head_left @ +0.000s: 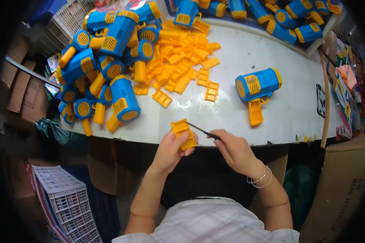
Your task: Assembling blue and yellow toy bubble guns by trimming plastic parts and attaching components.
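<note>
My left hand grips a yellow plastic cover, a shallow piece with ribs inside, just off the table's near edge. Between the fingers of my right hand is a thin black pointed tool. Its tip meets the cover's upper edge; whether it is a blade or a rod I cannot tell. Farther right on the table lies a blue and yellow toy bubble gun, its ribbed handle toward me. Loose yellow covers form a heap beyond my hands.
Many blue and yellow toy guns are piled at the left of the white table. More fill a tray at the far right. A phone lies near the right edge. Cardboard boxes and a white plastic crate flank me.
</note>
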`<state>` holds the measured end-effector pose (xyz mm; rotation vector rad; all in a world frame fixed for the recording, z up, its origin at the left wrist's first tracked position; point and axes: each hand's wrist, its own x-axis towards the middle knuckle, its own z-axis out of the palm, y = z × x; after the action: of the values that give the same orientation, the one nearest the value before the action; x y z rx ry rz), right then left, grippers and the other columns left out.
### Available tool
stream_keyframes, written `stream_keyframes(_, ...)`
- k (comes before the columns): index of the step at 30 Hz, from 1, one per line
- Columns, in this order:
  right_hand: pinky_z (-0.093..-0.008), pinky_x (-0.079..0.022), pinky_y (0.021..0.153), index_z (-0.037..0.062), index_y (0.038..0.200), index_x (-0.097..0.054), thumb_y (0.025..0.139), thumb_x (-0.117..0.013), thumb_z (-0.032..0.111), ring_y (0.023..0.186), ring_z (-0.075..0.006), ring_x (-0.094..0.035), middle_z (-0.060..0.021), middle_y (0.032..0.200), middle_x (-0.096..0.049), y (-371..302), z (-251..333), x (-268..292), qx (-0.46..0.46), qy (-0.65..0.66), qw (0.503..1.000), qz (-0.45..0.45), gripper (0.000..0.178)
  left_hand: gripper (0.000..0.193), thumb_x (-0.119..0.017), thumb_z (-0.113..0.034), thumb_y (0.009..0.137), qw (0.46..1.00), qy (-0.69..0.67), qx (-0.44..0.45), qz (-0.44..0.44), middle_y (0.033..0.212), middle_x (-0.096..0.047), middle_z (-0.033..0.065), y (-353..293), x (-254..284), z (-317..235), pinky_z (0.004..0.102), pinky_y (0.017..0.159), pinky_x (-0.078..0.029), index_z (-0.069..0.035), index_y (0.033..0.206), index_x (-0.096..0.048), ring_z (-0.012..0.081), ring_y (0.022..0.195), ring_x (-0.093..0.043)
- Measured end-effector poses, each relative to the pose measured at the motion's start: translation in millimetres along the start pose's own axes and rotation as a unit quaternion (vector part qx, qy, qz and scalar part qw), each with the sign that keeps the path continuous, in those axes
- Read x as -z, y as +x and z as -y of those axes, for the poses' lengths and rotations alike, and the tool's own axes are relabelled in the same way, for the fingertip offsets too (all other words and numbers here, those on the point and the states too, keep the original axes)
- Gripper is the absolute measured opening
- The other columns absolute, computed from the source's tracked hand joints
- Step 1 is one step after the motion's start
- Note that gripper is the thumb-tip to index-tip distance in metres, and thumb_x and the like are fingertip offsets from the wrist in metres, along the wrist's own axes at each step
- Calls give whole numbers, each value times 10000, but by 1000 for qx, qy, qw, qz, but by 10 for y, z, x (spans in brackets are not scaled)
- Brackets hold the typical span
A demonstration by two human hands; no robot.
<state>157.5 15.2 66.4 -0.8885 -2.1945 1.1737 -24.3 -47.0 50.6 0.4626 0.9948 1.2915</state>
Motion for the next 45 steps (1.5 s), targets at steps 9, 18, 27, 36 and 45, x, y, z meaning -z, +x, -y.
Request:
stream_keyframes(9,-352,-463,521,73,929,-563,826,-547,138,632,-297,-581,-113,794,-600,378,-322,-101,31,-109,994,11,123,226,-402,-207,898,989,79,69,-104,583,-454,28,264,85,-18,185,360,-261,-33,769,-466,51,390,-327)
stream_keyframes(18,-339,-448,463,70,878,-556,818,-564,169,566,-264,-574,-92,712,-591,609,-412,-27,-41,-164,986,7,116,226,-435,-230,855,994,-51,85,-55,532,-371,27,396,222,-44,195,354,-234,-25,758,-437,71,378,-285)
stream_keyframes(27,-340,-437,475,60,871,-543,758,-617,96,573,-277,-565,-103,682,-563,667,-278,62,-85,-108,989,56,140,220,-419,-219,874,991,-94,90,-33,565,-385,26,496,141,-124,212,372,-241,-25,771,-438,75,389,-294)
stream_keyframes(36,-339,-419,448,51,854,-511,773,-591,84,554,-266,-552,-101,655,-525,557,-261,-19,-28,-103,990,92,119,187,-396,-194,864,984,-138,113,3,550,-346,42,553,177,-69,212,336,-212,-19,797,-413,72,370,-255)
stream_keyframes(45,-341,-410,422,66,831,-491,790,-595,131,506,-267,-545,-99,593,-506,586,-458,-27,-70,-139,988,5,130,235,-401,-198,862,970,-198,138,-15,500,-312,30,488,216,-35,209,334,-219,-35,694,-401,75,343,-237)
